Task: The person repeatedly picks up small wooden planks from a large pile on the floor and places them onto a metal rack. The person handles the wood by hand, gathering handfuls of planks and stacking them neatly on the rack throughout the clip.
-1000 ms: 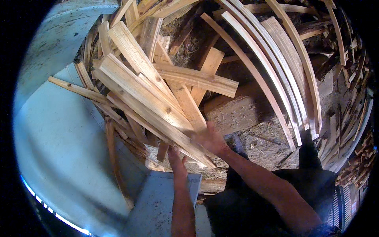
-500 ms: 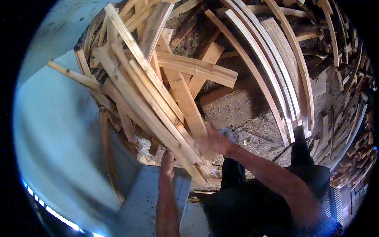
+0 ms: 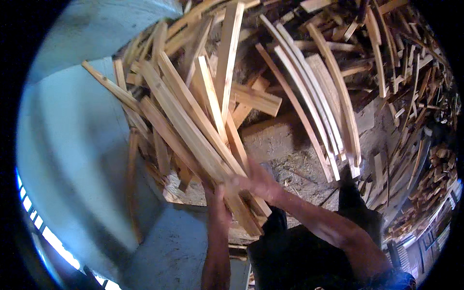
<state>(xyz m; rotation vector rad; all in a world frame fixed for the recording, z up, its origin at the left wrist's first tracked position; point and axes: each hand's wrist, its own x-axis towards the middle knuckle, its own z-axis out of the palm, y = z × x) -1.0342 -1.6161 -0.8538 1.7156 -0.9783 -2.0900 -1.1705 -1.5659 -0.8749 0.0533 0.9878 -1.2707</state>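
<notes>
Several long wooden strips (image 3: 181,118) slant from the pile toward me, their near ends sticking out past my hands. My left hand (image 3: 218,205) is closed around the bundle from its left side, thumb up. Across the top and right side of the strips lies my right hand (image 3: 258,183), its fingers curled over them and partly blurred. One wider strip (image 3: 229,53) and a shorter strip (image 3: 211,94) stand out at a steeper angle than the others. The undersides of the strips and some of my fingertips are hidden.
To the right, several long pale strips (image 3: 309,92) lean side by side toward my legs. A brown block (image 3: 273,137) sits behind my right hand. A pale blue wall or panel (image 3: 72,145) rises at the left. Scrap wood (image 3: 435,179) is heaped at the right.
The view has shifted a little. Some strips of the bundle have swung rightward and upward at their far ends. My right hand has closed in across the strips toward my left hand.
</notes>
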